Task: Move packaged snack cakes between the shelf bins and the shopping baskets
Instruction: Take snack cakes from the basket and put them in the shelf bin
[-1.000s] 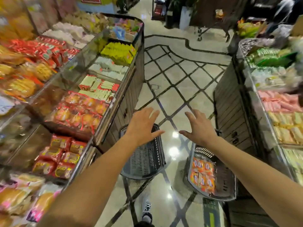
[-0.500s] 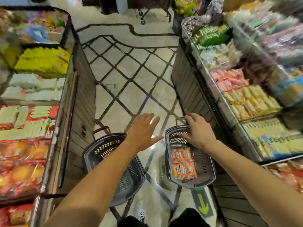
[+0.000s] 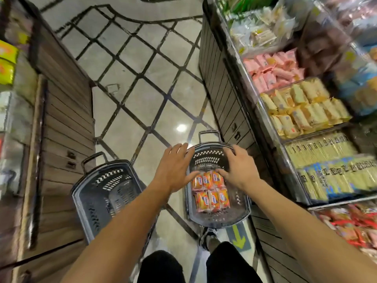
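Two dark plastic shopping baskets stand on the floor. The right basket holds several orange-wrapped snack cakes laid in two rows. The left basket has nothing in it. My left hand hovers over the right basket's left rim with fingers spread. My right hand hovers over the basket's far half, fingers relaxed, its thumb just above the top row of cakes. Neither hand holds anything.
A shelf unit on the right carries bins of pink packs, yellow cakes and blue-and-yellow packs. Another wooden shelf unit stands on the left. The tiled aisle floor runs between them. My shoe is behind the right basket.
The view has swung from the left shelf to the right and down. Both hands have dropped from above the floor to just over the right basket with the cakes.
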